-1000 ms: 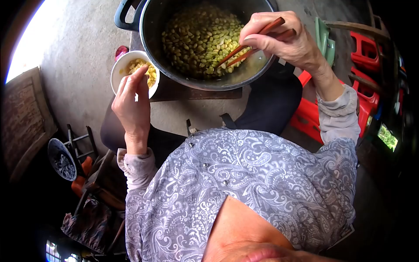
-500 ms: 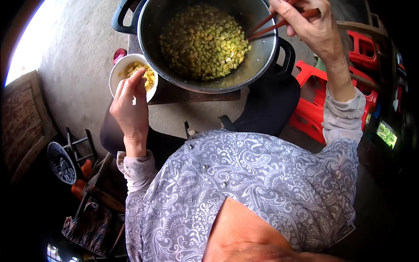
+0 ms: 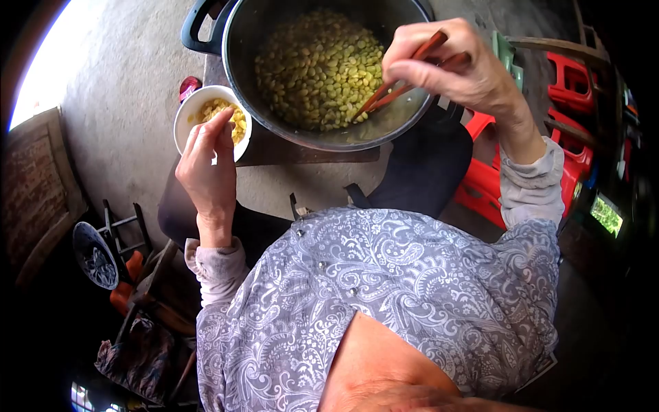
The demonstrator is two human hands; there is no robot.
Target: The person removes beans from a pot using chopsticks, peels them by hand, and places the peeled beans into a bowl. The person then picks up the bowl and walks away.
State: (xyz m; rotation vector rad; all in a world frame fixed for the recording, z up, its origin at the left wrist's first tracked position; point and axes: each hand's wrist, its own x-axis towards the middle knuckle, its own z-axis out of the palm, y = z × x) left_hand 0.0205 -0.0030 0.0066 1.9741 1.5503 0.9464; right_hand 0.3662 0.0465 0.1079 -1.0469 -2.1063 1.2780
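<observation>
A big dark pot [image 3: 405,115] with black side handles holds many yellow-green beans [image 3: 312,75] in liquid. My right hand [image 3: 460,72] grips a pair of reddish-brown chopsticks [image 3: 386,98] over the pot's right side, their tips among the beans. Beside the pot on the left stands a white bowl [image 3: 180,127] with yellow beans [image 3: 237,123] in it. My left hand [image 3: 208,182] is at the bowl's near side, its fingers pinched together over the rim. Whatever lies between those fingers, if anything, is hidden.
The pot rests on a low wooden bench [image 3: 329,155] between my knees. Red plastic stools [image 3: 480,185] stand to the right. At the left are a dark basin [image 3: 96,255] and a wooden chair [image 3: 154,275]. A small pink-red object [image 3: 189,87] lies behind the bowl.
My right hand has moved left and toward me over the pot, bringing the chopsticks steeper and their tips nearer the front. My left hand has barely moved.
</observation>
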